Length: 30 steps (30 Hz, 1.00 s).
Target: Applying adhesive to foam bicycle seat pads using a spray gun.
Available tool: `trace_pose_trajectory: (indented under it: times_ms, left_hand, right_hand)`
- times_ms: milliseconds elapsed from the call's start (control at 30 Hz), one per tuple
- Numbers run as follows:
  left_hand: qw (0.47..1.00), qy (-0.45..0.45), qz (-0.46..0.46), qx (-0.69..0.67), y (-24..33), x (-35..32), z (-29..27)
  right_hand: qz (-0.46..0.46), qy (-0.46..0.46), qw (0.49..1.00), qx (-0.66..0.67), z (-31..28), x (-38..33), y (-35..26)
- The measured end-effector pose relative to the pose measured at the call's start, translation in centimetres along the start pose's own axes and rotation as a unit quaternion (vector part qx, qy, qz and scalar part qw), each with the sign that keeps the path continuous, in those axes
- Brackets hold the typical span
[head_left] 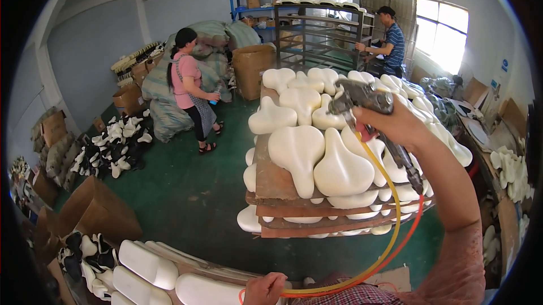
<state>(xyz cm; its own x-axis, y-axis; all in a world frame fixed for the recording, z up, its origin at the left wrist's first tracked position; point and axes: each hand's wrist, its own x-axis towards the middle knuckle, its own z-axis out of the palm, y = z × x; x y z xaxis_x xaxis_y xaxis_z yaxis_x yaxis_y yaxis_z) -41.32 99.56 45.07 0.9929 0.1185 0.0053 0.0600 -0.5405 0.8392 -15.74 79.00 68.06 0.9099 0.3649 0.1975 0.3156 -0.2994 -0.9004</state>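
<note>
Spray gun [362, 97] sits clamped in the right grip [396, 124], raised over the cream foam saddles [317, 152] on stacked boards [271, 177]. Its yellow hose [390, 214] and red hose [410, 231] loop down to the left grip [264, 290], closed around them beside white pads [147, 265]. Beyond, a person in pink [186, 78] stands on the green floor [186, 192].

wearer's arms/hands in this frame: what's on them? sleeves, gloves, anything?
Both hands bare, no gloves. The right hand leads into a bare forearm; a reddish patterned short sleeve starts near the upper arm. The left hand shows only at the lower edge, wrist out of view. No watch or rings visible.
</note>
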Motion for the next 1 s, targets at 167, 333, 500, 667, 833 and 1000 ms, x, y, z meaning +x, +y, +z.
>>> trace_pose_trajectory:
  times_ms: [167,333,500,667,833,1000]
  left_hand:
    - [1.000,-0.001,0.009,-0.002,0.0,0.3,0.5]
    - [0.999,-0.024,-0.024,-0.016,0.2,-0.2,0.3]
    - [0.999,-0.041,-0.003,-0.009,0.3,-1.0,1.0]
    - [0.999,-0.044,-0.009,-0.011,0.3,-2.0,1.1]
    - [0.998,0.008,0.040,-0.043,0.1,-2.8,2.4]
    - [0.993,-0.006,0.107,-0.057,-0.7,-4.1,3.0]
  right_hand:
    - [-0.031,-0.018,0.998,-0.043,-0.2,1.2,-0.5]
    - [-0.020,-0.020,0.999,-0.038,-0.4,0.0,-0.8]
    - [-0.026,-0.016,0.998,-0.046,-0.5,-0.6,-0.5]
    - [-0.044,0.059,0.994,-0.075,-0.3,-3.4,-0.6]
    - [-0.002,-0.039,0.996,-0.077,-0.9,-7.8,-1.6]
    - [-0.009,0.001,0.994,-0.109,-2.3,-10.9,-1.0]
